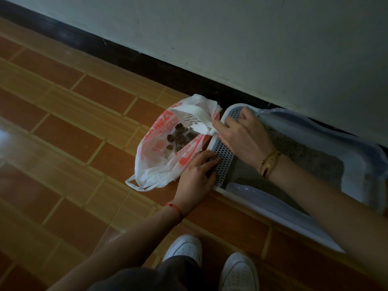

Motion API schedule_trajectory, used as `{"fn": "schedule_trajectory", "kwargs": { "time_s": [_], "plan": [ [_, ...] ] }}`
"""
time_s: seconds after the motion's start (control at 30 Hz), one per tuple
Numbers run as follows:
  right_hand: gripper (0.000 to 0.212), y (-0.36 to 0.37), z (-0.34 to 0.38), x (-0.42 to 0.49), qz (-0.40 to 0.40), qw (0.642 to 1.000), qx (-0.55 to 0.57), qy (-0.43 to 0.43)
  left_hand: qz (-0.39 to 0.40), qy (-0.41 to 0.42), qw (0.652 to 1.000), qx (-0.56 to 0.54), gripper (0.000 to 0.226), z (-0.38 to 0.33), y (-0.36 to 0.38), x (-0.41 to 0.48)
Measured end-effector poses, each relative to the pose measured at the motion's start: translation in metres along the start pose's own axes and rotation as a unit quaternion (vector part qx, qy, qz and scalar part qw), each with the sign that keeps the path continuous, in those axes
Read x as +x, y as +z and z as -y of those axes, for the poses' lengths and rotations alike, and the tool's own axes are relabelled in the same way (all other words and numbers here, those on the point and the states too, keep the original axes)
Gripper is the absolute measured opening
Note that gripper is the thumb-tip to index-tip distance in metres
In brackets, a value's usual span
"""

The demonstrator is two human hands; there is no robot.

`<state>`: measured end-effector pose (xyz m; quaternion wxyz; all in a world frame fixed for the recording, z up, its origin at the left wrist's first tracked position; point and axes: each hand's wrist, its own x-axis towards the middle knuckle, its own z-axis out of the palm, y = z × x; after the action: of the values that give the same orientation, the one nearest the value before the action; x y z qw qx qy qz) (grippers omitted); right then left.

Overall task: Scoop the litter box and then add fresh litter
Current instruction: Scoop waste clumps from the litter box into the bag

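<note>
A pale blue litter box (327, 223) lies along the wall, with grey litter (304, 156) inside and a perforated grille (223, 154) at its left end. My right hand (243, 137) grips the handle of a white slotted scoop (193, 118), held tipped over an open white and red plastic bag (159, 162). Dark clumps (180, 137) lie inside the bag. My left hand (197, 175) rests where the bag's edge meets the grille, fingers curled at the bag's rim.
The floor is brown and tan tile (73, 133). A dark skirting board (126, 55) runs under the white wall (252, 38) behind the box. My two white shoes (184, 248) stand just in front of the box.
</note>
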<state>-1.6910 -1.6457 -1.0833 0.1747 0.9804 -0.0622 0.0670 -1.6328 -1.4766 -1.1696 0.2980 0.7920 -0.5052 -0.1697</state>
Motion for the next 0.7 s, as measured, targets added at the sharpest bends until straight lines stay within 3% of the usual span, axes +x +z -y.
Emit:
{"fn": "schedule_trajectory", "kwargs": {
  "time_s": [0.17, 0.23, 0.3, 0.4, 0.5, 0.57, 0.7],
  "plan": [
    [0.029, -0.006, -0.002, -0.003, -0.013, 1.000, -0.011, -0.003, 0.004, 0.001, 1.000, -0.003, 0.039, 0.000, -0.001, -0.001],
    [0.031, -0.006, -0.003, -0.006, -0.011, 0.999, 0.007, 0.031, 0.004, -0.001, 1.000, -0.007, 0.039, 0.000, 0.000, 0.000],
    [0.033, -0.008, -0.004, -0.010, -0.016, 0.990, 0.096, 0.100, 0.004, 0.003, 1.000, -0.010, 0.039, 0.000, -0.001, 0.000],
    [0.017, -0.015, -0.008, -0.020, -0.028, 0.930, 0.302, 0.208, 0.007, 0.011, 1.000, -0.027, 0.039, 0.001, -0.002, 0.000],
    [0.017, -0.022, -0.019, -0.039, -0.006, 0.837, 0.441, 0.324, 0.014, 0.007, 0.999, -0.043, 0.040, 0.001, -0.004, 0.001],
    [0.020, -0.026, -0.028, -0.060, 0.022, 0.781, 0.488, 0.389, 0.013, 0.000, 0.999, -0.046, 0.039, -0.001, -0.006, 0.001],
    [0.020, -0.030, -0.045, -0.105, 0.053, 0.721, 0.517, 0.459, 0.008, 0.015, 0.999, -0.033, 0.039, -0.004, -0.010, 0.001]
  ]
}}
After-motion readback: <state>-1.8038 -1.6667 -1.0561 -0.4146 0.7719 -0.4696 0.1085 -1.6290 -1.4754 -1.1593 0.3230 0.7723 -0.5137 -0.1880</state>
